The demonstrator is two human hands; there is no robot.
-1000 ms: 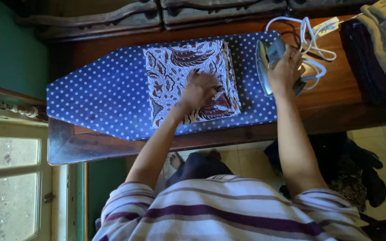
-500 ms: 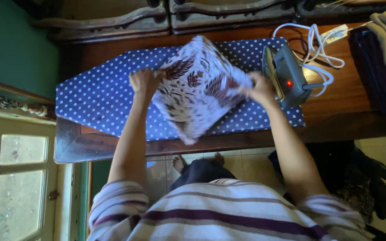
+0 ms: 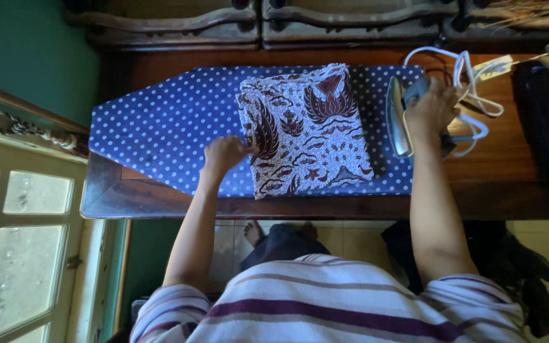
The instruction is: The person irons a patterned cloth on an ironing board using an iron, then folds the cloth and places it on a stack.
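Fingers of the left hand point(image 3: 225, 154) pinch the left edge of the folded batik cloth point(image 3: 304, 130) lying flat on the dotted ironing cover point(image 3: 166, 127), while the right hand point(image 3: 430, 111) grips the upright iron point(image 3: 401, 117) beside it on the tabletop point(image 3: 516, 178); pressing not yet begun.

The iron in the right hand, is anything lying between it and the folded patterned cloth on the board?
Nothing visible does. The iron, gripped by the right hand, stands just right of the folded patterned cloth, with only bare dotted board cover between them.
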